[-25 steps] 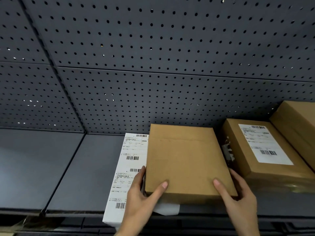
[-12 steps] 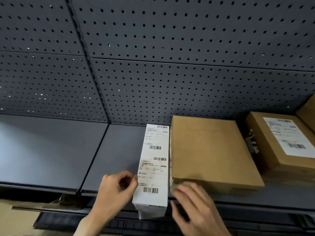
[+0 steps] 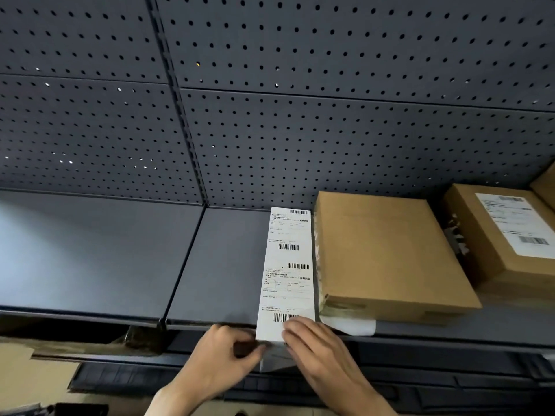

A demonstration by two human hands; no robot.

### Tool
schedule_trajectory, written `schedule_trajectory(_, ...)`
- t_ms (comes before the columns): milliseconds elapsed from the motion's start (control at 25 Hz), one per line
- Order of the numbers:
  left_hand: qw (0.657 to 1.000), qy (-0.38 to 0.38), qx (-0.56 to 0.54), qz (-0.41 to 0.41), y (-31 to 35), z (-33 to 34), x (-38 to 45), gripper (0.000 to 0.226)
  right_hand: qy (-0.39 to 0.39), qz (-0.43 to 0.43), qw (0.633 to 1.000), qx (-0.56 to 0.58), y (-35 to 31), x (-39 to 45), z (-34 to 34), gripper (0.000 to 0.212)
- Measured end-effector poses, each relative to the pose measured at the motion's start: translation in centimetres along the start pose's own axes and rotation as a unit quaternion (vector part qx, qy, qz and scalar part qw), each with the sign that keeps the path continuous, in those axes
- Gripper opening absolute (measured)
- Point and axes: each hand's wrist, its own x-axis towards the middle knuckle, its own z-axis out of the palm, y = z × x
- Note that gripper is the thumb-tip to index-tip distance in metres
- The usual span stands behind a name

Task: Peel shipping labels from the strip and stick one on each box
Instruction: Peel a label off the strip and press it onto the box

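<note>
White label strip lies lengthwise on the grey shelf, its near end hanging over the front edge; there the left hand pinches the strip's corner and the right hand rests curled fingers on it, though whether they grip I cannot tell; just right of the strip a plain cardboard box sits unlabelled; further right, a labelled box stands by the back panel; a hasty peel could tear or curl the label, since backing and label lie tight together.
</note>
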Motion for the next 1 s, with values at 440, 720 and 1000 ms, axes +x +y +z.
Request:
schedule_trajectory(440,0.954,-0.046,-0.294,-0.037,1.7,-0.3,-1.0,0.026,0.098,0.184,0.934,0.290,-0.2,4.4,-5.0,0.009)
schedule_trajectory(720,0.876,0.031,-0.475,-0.080,6.0,-3.7,0.7,0.028,0.203,0.205,0.937,0.196,-0.5,6.0,-7.4,0.025)
schedule_trajectory(1000,0.837,0.117,-0.528,-0.088,8.3,-5.8,3.8,0.025,0.166,0.284,0.877,0.350,-3.0,5.9,-9.5,0.045)
